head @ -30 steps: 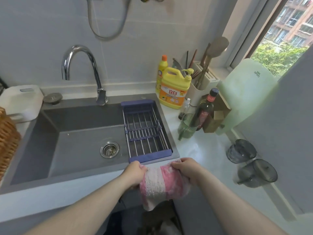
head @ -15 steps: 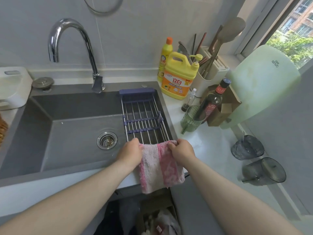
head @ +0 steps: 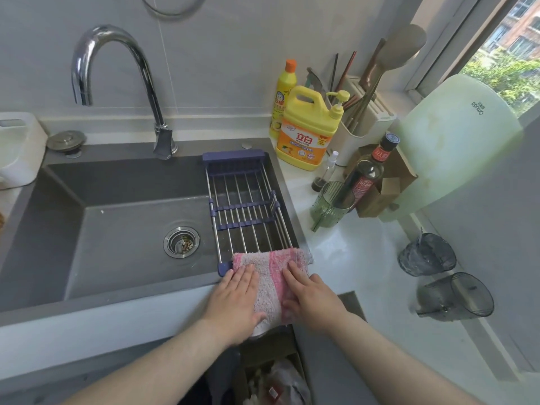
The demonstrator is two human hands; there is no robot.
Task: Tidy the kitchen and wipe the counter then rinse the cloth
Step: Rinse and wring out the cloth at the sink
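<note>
A pink and white striped cloth [head: 270, 276] lies draped over the front end of the purple drying rack [head: 245, 206] and the front rim of the grey sink [head: 117, 238]. My left hand [head: 238, 299] presses flat on the cloth's left side with straight fingers. My right hand [head: 306, 293] lies flat on its right side. The cloth's lower edge hangs over the counter front between my hands. The white counter [head: 350, 258] stretches to the right of the sink.
A chrome tap [head: 117, 83] arches over the sink. Two yellow detergent bottles [head: 306, 130], a utensil holder [head: 365, 124], a dark sauce bottle [head: 368, 176], a green cup [head: 330, 203] and a cutting board [head: 455, 147] crowd the back right. Two grey cups [head: 441, 273] lie at the right.
Both hands carried the cloth forward from in front of the counter, laid it over the rack's front end, let go their grip and now press flat on it.
</note>
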